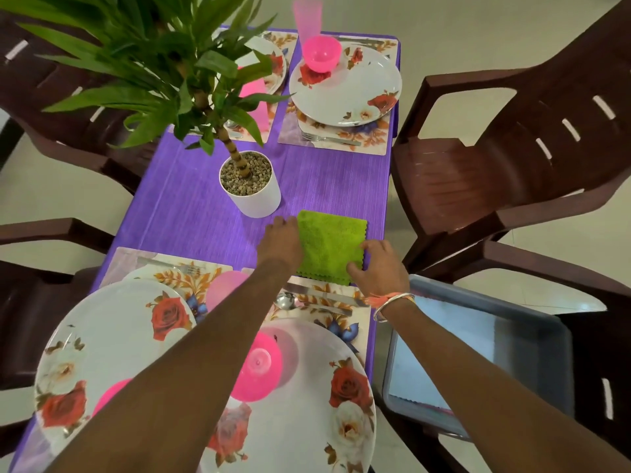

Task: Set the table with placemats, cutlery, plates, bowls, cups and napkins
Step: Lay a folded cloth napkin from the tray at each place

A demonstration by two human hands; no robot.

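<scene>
A folded green napkin (329,247) lies on the purple tablecloth (191,206), just beyond the near right placemat (360,319). My left hand (281,240) grips its left edge with fingers curled under. My right hand (375,268) pinches its near right corner. Below my arms, the near right plate (307,438) carries a pink bowl (256,370). A knife (327,295) and spoon (285,300) lie on that mat. The near left plate (112,336) has a fork (181,268) beyond it and a pink cup (225,288) beside it.
A white plant pot (251,186) stands mid-table, close to the napkin's far left corner. The far right setting has a plate (362,87), a pink bowl (321,54), a pink cup (307,11) and a fork (331,139). A grey bin (495,336) sits on the near right chair. Brown chairs (512,158) surround the table.
</scene>
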